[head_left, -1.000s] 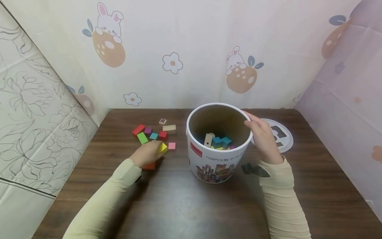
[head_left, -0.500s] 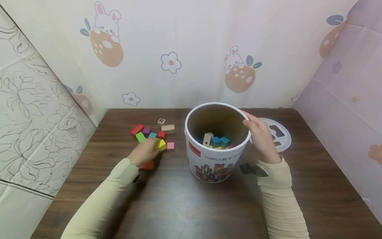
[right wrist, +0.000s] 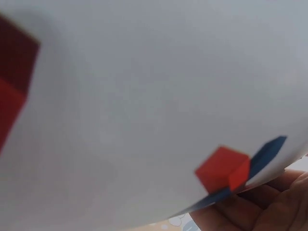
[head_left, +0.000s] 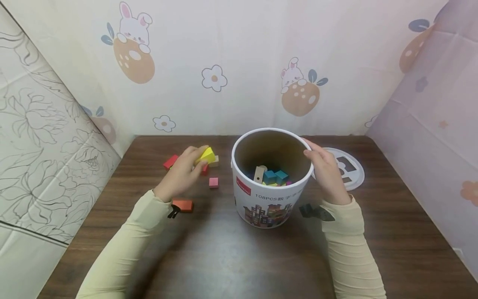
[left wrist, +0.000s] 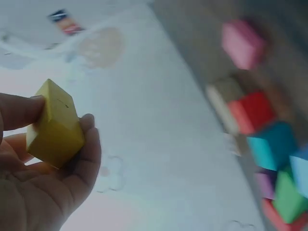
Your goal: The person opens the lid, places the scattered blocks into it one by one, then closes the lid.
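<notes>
My left hand (head_left: 183, 170) pinches a yellow block (head_left: 207, 155) between thumb and fingers, raised above the loose blocks at the left. In the left wrist view the yellow block (left wrist: 55, 127) shows its angled faces against the curtain. My right hand (head_left: 326, 172) grips the rim of a white printed bucket (head_left: 267, 203) at its right side, thumb over the edge. Inside the bucket lie teal blocks (head_left: 275, 177), a pale wooden piece (head_left: 259, 175) with a hole, and some yellow ones. The right wrist view shows the bucket's wall (right wrist: 120, 120) up close, with fingers at its edge.
On the table, a pink block (head_left: 213, 182) and an orange-red block (head_left: 183, 205) lie near my left wrist. Red, teal, purple and green (left wrist: 288, 197) blocks cluster behind that hand. A white lid (head_left: 354, 174) lies right of the bucket; a patterned curtain (head_left: 239, 74) hangs behind.
My left hand has lifted the yellow block off the table and moved up and away, now covering part of the block cluster. My right hand and the bucket stay in place.
</notes>
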Demonstrator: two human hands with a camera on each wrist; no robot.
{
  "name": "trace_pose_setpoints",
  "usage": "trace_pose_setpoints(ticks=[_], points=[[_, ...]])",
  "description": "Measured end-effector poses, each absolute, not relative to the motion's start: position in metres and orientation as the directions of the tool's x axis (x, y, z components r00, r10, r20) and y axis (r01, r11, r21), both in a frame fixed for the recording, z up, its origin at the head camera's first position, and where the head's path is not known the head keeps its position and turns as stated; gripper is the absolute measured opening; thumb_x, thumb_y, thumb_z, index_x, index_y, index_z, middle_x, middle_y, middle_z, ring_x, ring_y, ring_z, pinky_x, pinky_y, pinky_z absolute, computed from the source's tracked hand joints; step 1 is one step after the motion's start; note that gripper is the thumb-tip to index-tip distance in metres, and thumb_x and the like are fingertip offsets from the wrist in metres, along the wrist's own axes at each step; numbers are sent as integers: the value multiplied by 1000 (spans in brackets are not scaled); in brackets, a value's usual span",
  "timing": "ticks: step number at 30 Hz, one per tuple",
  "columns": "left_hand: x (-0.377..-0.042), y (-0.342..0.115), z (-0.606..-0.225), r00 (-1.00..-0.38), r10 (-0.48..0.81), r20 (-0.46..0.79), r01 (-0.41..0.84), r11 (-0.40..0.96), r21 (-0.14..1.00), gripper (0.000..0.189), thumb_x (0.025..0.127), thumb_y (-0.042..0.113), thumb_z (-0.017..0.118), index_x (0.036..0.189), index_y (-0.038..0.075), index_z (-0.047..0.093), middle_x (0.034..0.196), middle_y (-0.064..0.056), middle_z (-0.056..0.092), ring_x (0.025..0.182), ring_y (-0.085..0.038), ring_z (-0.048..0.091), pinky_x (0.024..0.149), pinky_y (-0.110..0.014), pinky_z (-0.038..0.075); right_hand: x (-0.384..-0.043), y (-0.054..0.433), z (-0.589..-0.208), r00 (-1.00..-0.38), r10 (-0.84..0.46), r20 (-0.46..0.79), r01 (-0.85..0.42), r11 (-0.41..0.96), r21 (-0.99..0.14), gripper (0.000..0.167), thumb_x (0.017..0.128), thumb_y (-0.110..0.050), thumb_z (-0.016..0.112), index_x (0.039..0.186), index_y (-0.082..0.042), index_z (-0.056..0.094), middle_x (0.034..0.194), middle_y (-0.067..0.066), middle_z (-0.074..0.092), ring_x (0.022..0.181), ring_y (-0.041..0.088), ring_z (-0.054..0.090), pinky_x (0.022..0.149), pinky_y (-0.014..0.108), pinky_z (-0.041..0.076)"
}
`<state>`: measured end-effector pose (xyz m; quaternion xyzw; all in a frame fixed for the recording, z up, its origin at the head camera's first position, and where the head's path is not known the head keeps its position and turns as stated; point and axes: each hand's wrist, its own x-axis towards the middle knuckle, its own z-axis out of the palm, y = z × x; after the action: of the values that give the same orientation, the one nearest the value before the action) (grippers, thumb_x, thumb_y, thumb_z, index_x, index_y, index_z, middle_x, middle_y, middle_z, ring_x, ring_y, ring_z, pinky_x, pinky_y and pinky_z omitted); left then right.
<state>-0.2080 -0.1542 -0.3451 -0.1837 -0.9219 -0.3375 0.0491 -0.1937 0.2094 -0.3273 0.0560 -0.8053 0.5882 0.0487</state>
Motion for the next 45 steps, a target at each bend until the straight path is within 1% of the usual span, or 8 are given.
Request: trace_pose_setpoints(ticks=[6, 10, 13, 17, 23, 31, 37, 45], points=[[-203, -137, -314, -881, 341, 329, 474, 609, 636, 52, 98, 21, 60, 147, 14, 45, 118, -8, 56, 98, -22, 52, 84, -37, 52, -193, 209, -327, -989, -31, 142, -144, 324, -935, 48, 105, -32, 37, 147, -12, 45, 154, 7, 42, 146, 31, 33, 116, 63, 24], [-203, -118, -297, -848, 382, 366, 528, 556, 642, 54, 96, 22, 63, 146, 16, 46, 124, -8, 57, 102, -21, 53, 90, -38, 55, -193, 209, -327, -989, -33, 146, -149, 329, -933, 48, 105, -32, 37, 148, -12, 44, 154, 8, 42, 146, 31, 33, 116, 63, 24], [-203, -102, -288, -815, 440, 377, 575, 531, 622, 54, 95, 21, 64, 146, 14, 47, 128, -8, 57, 106, -19, 54, 92, -35, 55, -193, 209, -327, -988, -36, 152, -155, 322, -934, 48, 105, -31, 37, 148, -12, 44, 154, 8, 42, 146, 30, 33, 116, 62, 25], [-207, -78, -280, -753, 543, 372, 648, 516, 560, 53, 95, 20, 64, 145, 11, 48, 126, -6, 58, 104, -17, 54, 91, -29, 54, -193, 209, -327, -985, -41, 168, -172, 318, -932, 47, 105, -30, 37, 148, -10, 44, 154, 9, 42, 146, 30, 33, 116, 62, 24], [-211, -48, -273, -692, 659, 293, 697, 506, 508, 52, 96, 21, 63, 144, 10, 48, 121, -5, 58, 101, -15, 54, 91, -24, 52, -194, 208, -329, -987, -45, 157, -163, 299, -940, 48, 105, -30, 36, 148, -11, 43, 155, 7, 41, 147, 30, 32, 117, 61, 24], [-218, -21, -268, -650, 740, 173, 728, 541, 421, 51, 97, 25, 60, 145, 12, 46, 127, -2, 58, 106, -10, 53, 95, -18, 48, -195, 209, -329, -987, -48, 153, -161, 312, -936, 47, 105, -31, 34, 148, -13, 44, 154, 6, 43, 145, 29, 35, 117, 59, 27], [-224, -7, -271, -614, 783, 101, 756, 547, 358, 47, 98, 26, 59, 141, 11, 50, 120, -1, 59, 102, -12, 53, 96, -20, 46, -195, 209, -329, -986, -45, 158, -164, 296, -941, 46, 105, -29, 35, 147, -13, 46, 152, 7, 45, 143, 28, 38, 116, 57, 29], [-228, -1, -272, -609, 793, -9, 748, 579, 324, 46, 96, 29, 62, 139, 13, 54, 125, 0, 62, 108, -12, 56, 105, -25, 44, -197, 209, -330, -987, -43, 156, -161, 284, -945, 46, 104, -31, 37, 146, -15, 47, 152, 5, 45, 144, 26, 37, 117, 56, 28]])
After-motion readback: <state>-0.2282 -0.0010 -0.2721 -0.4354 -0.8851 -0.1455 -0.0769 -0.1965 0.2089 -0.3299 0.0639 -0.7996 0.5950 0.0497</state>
